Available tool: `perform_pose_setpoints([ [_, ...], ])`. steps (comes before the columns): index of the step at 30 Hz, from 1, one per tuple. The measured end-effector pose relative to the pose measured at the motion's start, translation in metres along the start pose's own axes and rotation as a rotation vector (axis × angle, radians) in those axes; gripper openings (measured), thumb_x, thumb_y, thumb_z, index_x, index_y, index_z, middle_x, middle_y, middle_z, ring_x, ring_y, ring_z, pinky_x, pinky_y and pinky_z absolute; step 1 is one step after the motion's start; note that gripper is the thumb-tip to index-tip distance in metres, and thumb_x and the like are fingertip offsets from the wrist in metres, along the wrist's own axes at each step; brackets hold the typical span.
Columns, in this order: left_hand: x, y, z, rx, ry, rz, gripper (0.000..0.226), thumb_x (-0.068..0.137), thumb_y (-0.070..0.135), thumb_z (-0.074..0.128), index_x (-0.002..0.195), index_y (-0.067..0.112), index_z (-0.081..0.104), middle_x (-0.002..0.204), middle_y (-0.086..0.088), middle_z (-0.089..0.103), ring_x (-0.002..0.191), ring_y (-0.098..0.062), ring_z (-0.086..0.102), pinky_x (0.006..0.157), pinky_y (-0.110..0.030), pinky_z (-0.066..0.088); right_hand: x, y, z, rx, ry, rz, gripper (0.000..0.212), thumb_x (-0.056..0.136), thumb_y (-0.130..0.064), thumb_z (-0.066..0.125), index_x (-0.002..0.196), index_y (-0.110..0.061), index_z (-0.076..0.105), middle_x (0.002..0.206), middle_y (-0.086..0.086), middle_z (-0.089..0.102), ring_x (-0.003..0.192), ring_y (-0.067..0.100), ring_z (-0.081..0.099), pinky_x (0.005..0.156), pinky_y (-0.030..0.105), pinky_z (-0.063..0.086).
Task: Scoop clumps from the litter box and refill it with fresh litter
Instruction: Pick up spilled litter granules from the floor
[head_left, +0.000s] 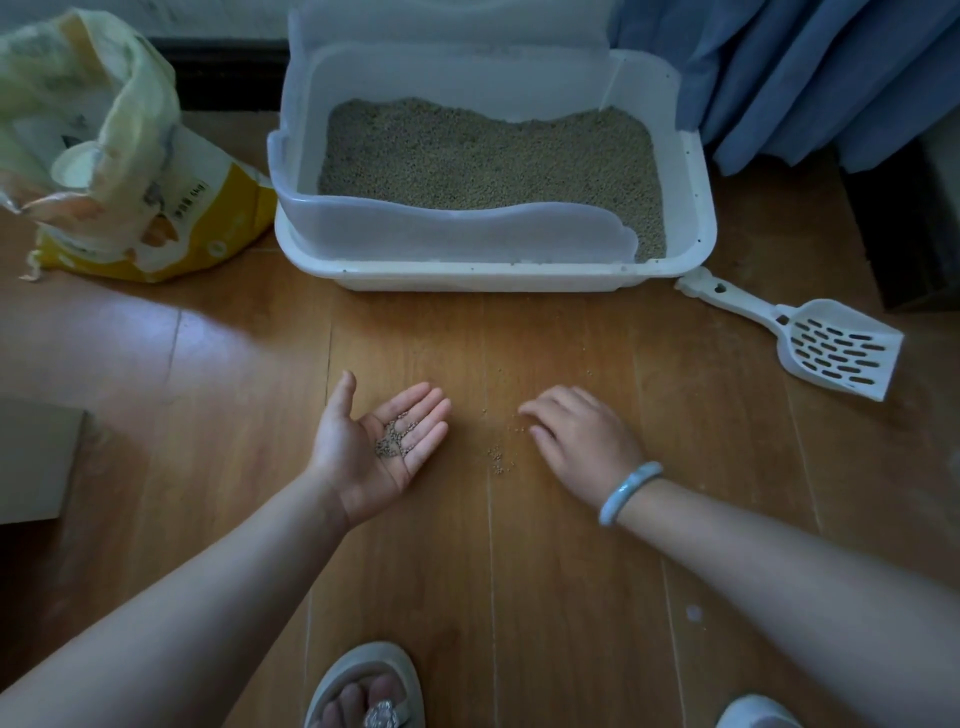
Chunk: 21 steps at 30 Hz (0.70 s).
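- The litter box, filled with litter, is set on the wooden floor.
- An opened litter bag is stood just left of it.
- The scoop is laid by its right corner.
- The left hand is spread palm up, pellets carried in it.
- The right hand is rested palm down, fingers loosely bent, beside spilled grains.

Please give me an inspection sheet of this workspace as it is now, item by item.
Surface: wooden floor, loose litter granules scattered between the hands.
Job's things: litter box filled with litter; white scoop lying on the floor right of it; opened litter bag at left.
Clutter: nothing seen.
Hands: left hand palm up, carrying granules; right hand palm down, fingers by the loose granules.
Cables: nothing seen.
Surroundings: blue curtain behind, right of the box.
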<state>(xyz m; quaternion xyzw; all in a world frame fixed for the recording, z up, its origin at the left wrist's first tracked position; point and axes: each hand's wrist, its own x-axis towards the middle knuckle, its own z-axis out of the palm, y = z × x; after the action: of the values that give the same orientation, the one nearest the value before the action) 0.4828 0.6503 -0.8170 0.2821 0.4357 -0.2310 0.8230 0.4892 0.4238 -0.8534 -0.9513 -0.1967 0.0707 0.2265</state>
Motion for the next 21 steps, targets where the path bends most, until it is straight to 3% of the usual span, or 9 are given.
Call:
perform_pose_setpoints([
  [2,0.001,0.002,-0.001,-0.016,0.015,0.006,0.074,0.091,0.065,0.035,0.11,-0.001,0.063,0.106,-0.014,0.072,0.092,-0.025,0.071,0.079,-0.039,0.057,-0.009,0.018,-0.001,-0.127,-0.049,-0.005,0.033,0.074,-0.006,0.073,0.107,-0.012,0.067,0.095,0.003,0.063,0.087,0.024,0.06,0.074,0.041,0.054],
  [6,0.004,0.003,-0.001,-0.02,0.033,0.019,0.074,0.091,0.065,0.034,0.112,0.0,0.062,0.107,-0.013,0.072,0.093,-0.025,0.071,0.078,-0.037,0.058,-0.008,0.018,0.006,-0.206,0.006,0.027,0.044,0.073,0.001,0.07,0.116,-0.011,0.063,0.107,0.004,0.063,0.098,0.026,0.057,0.081,0.042,0.051],
  [10,0.004,0.002,0.001,-0.017,0.024,0.016,0.074,0.091,0.066,0.033,0.113,0.001,0.062,0.108,-0.014,0.071,0.095,-0.025,0.071,0.079,-0.038,0.058,-0.002,-0.01,0.02,-0.198,0.005,-0.003,0.061,0.059,0.012,0.067,0.115,-0.01,0.063,0.11,0.006,0.062,0.097,0.028,0.058,0.076,0.04,0.052],
  [14,0.003,0.005,-0.001,-0.024,0.027,0.023,0.074,0.091,0.066,0.033,0.112,0.001,0.062,0.106,-0.014,0.072,0.093,-0.025,0.071,0.08,-0.038,0.057,-0.012,-0.032,0.028,-0.142,-0.104,-0.126,0.052,0.069,0.007,0.057,0.118,-0.009,0.06,0.114,0.008,0.059,0.102,0.029,0.055,0.079,0.041,0.053],
  [21,0.003,0.007,-0.005,-0.038,0.039,0.021,0.074,0.091,0.066,0.033,0.11,0.0,0.063,0.104,-0.014,0.072,0.091,-0.025,0.072,0.08,-0.039,0.056,-0.015,-0.018,0.029,-0.105,-0.11,-0.275,0.035,0.066,-0.013,0.081,0.099,-0.011,0.068,0.087,0.003,0.063,0.074,0.022,0.059,0.05,0.031,0.052],
])
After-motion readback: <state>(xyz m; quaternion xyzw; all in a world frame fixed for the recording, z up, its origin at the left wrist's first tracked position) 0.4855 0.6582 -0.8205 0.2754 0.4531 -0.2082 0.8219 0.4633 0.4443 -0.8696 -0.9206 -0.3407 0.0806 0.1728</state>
